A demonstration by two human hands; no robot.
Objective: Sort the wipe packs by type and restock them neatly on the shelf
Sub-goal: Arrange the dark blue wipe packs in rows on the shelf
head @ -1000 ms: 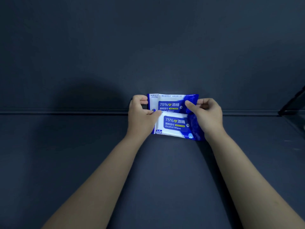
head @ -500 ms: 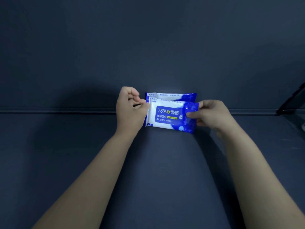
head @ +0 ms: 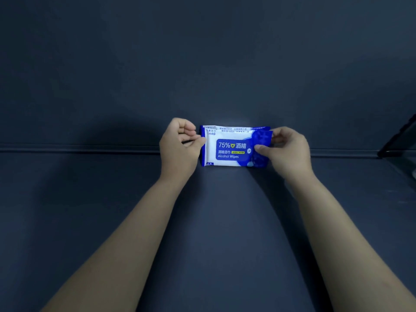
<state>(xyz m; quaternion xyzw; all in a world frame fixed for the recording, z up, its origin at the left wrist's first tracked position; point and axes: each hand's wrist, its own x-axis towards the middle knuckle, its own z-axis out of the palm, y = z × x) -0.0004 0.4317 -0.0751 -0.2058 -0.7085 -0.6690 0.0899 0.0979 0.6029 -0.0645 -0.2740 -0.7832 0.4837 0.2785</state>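
Curled fingers (head: 187, 129) of the left hand (head: 178, 152) pinch the left seam of a blue-and-white plastic alcohol wipe pack (head: 227, 154); the right hand (head: 290, 152) pinches its blue right end between thumb and fingers. The pack stands on the dark shelf (head: 213, 221), just in front of a second matching pack (head: 234, 128) by the back wall (head: 202, 64).

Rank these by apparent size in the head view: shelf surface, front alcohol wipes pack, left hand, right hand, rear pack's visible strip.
1. Shelf surface, by far.
2. Front alcohol wipes pack, left hand, right hand: too alike to rank.
3. Rear pack's visible strip, smallest.
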